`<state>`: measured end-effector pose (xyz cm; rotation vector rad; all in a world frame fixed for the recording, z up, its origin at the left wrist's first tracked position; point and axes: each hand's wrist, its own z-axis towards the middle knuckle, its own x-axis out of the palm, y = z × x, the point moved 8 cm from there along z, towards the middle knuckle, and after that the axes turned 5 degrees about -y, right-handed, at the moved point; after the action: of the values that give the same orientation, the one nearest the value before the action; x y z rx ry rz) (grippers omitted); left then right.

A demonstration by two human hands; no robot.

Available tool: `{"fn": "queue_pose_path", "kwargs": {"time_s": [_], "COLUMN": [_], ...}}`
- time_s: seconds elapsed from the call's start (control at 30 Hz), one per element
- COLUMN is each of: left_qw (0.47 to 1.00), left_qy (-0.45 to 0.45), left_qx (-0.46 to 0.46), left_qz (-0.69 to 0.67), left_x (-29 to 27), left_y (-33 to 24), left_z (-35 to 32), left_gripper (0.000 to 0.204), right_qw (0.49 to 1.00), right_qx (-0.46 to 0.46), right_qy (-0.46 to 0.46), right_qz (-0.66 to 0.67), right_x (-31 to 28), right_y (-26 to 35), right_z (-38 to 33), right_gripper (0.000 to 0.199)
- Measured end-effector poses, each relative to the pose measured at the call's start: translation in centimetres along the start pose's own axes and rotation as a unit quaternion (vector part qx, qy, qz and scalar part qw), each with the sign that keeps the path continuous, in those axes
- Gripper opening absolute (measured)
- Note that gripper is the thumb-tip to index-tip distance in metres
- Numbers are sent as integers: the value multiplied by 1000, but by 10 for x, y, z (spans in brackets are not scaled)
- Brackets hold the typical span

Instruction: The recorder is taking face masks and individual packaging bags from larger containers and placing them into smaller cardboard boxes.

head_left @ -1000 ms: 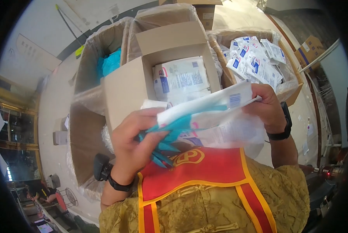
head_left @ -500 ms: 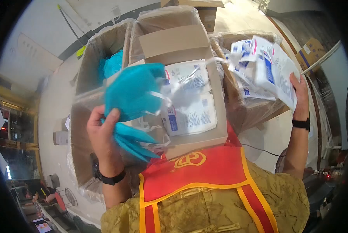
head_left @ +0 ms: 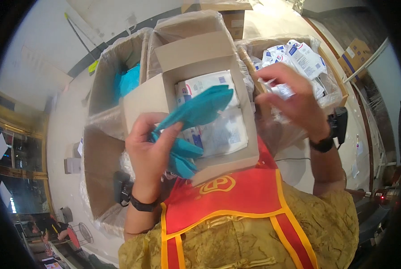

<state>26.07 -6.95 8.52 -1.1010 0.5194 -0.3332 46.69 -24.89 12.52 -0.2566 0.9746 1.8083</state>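
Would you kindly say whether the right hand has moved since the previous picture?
Yes, the right hand has moved left, from the right edge of the packet box to its left side.

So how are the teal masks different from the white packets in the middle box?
The teal masks are plain, but the white packets have blue and pink print. The masks have curved edges, while the packets look rectangular. The left hand holds the masks tilted; the packets lie flat in the open cardboard box. There is more than one of each.
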Motion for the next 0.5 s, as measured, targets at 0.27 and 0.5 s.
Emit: {"fn": "queue_pose_path", "kwargs": {"time_s": [0.27, 0.5], "left_qw": [987, 967], "left_qy": [15, -124], "left_qx": [-111, -103], "left_qz": [-112, -199], "left_x": [-14, -82], "left_y": [10, 33], "left_z": [-7, 22], "left_gripper": [10, 9], "right_qw": [986, 968], "right_qx": [-103, -70], "right_qy": [61, 240], "right_qz": [-116, 35], "right_x": [53, 60], "right_y": [49, 48], "right_z": [21, -17], "right_gripper": [22, 11]}}
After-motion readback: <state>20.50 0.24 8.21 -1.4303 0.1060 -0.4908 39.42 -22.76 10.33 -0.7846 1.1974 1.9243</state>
